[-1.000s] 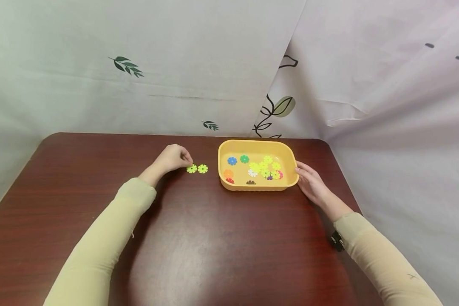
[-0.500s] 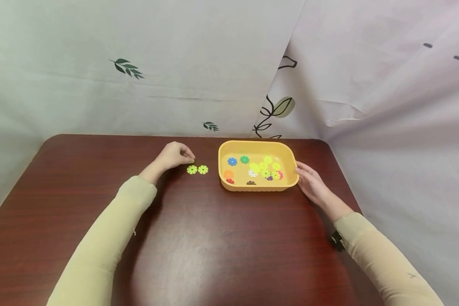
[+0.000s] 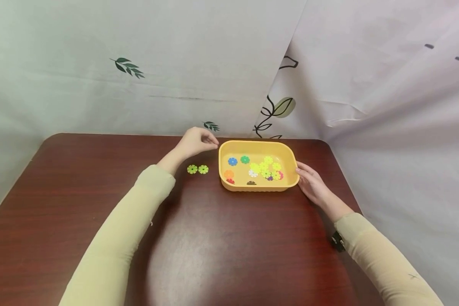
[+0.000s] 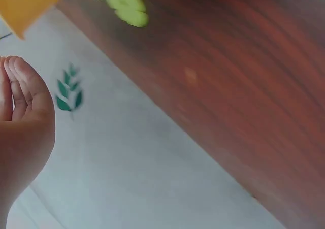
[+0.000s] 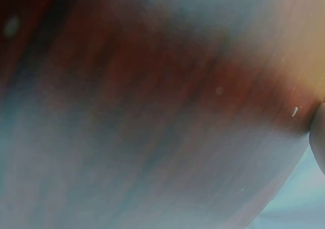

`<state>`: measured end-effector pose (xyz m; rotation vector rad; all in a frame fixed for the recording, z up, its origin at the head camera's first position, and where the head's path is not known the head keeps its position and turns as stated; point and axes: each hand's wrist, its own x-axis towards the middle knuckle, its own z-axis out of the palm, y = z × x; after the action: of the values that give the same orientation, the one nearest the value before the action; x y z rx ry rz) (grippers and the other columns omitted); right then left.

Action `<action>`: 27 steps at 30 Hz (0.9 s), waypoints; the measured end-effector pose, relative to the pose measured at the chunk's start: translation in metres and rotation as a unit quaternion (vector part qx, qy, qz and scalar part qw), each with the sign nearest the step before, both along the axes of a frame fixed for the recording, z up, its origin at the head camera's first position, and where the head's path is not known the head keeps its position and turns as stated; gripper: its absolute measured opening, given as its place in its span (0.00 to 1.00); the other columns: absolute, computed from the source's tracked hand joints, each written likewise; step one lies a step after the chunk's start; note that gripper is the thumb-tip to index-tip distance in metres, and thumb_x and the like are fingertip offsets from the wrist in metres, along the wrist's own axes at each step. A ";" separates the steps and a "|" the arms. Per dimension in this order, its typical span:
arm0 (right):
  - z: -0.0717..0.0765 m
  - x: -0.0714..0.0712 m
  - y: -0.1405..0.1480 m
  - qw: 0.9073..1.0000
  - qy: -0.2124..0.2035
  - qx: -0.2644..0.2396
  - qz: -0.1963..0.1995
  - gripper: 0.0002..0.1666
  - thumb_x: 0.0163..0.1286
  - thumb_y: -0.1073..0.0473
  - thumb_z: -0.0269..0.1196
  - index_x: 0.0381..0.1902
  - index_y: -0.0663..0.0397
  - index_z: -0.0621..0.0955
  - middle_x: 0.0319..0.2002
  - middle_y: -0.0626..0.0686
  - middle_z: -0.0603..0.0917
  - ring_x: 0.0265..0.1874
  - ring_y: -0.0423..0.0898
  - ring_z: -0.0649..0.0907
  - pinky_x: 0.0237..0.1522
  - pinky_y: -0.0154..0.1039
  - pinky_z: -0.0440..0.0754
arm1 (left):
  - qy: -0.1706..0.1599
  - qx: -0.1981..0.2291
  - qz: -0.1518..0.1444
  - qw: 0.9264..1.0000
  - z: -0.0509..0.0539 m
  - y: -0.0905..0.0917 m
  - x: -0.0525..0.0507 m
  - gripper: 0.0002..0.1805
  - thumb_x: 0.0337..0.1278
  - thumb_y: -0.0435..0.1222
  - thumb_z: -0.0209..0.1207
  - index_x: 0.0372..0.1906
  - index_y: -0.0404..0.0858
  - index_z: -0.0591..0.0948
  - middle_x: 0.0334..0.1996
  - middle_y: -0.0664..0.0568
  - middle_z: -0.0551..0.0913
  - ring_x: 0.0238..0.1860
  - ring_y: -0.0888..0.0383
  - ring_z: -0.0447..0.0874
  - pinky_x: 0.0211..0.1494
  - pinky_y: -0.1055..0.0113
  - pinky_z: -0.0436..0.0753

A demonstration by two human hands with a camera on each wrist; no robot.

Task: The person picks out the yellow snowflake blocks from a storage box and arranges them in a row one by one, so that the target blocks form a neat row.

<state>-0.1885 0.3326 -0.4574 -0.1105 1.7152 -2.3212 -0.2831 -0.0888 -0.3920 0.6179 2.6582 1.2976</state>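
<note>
My left hand point(image 3: 196, 141) hovers over the table just left of the yellow tub's point(image 3: 258, 187) far left corner. Its fingers are loosely bent and nothing shows between them, nor in the left wrist view's hand point(image 4: 28, 112). Two yellow-green notched flower discs, a left one point(image 3: 192, 169) and a right one point(image 3: 203, 169), lie side by side on the table below that hand. My right hand point(image 3: 311, 182) rests its extended fingers against the tub's right side. Only a fingertip point(image 5: 319, 137) appears in the right wrist view, which is blurred.
Inside the tub lie several yellow discs point(image 3: 267, 160), plus blue point(image 3: 232, 161), green point(image 3: 245, 160), orange point(image 3: 228, 174) and white point(image 3: 253, 173) ones. The dark wood table point(image 3: 229, 242) meets a pale leaf-printed cloth point(image 3: 168, 85) behind and at the right.
My left hand has lifted off the left yellow-green disc and moved right and away from me, toward the tub. The two discs stay put. My right hand and the tub have not moved.
</note>
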 end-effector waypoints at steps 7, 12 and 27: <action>0.002 0.003 -0.001 1.000 -0.002 -0.007 -0.004 0.20 0.86 0.68 0.45 0.60 0.48 0.80 0.54 0.43 0.89 0.55 0.35 0.86 0.59 0.26 0.81 | 0.010 0.005 -0.030 0.999 0.010 0.042 -0.002 0.06 0.64 0.33 0.72 0.43 0.35 0.91 0.43 0.42 0.92 0.45 0.48 0.90 0.54 0.58 0.88; 0.002 0.003 -0.003 1.000 0.002 -0.006 -0.007 0.19 0.86 0.68 0.46 0.60 0.49 0.80 0.55 0.43 0.89 0.55 0.34 0.86 0.60 0.26 0.82 | -0.002 0.016 -0.052 0.999 0.012 0.068 -0.001 0.06 0.64 0.31 0.72 0.43 0.34 0.91 0.44 0.42 0.92 0.45 0.49 0.90 0.56 0.60 0.88; 0.000 0.003 -0.008 1.000 0.000 0.001 -0.011 0.18 0.85 0.68 0.46 0.62 0.51 0.78 0.56 0.43 0.88 0.56 0.34 0.85 0.60 0.26 0.82 | -0.027 -0.027 -0.129 0.991 -0.014 0.111 0.005 0.08 0.64 0.29 0.70 0.45 0.29 0.89 0.41 0.42 0.91 0.43 0.51 0.89 0.50 0.66 0.87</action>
<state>-0.1859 0.3250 -0.4577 -0.0899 1.7275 -2.3350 -0.2779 0.0221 -0.4057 0.8703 2.4607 1.1510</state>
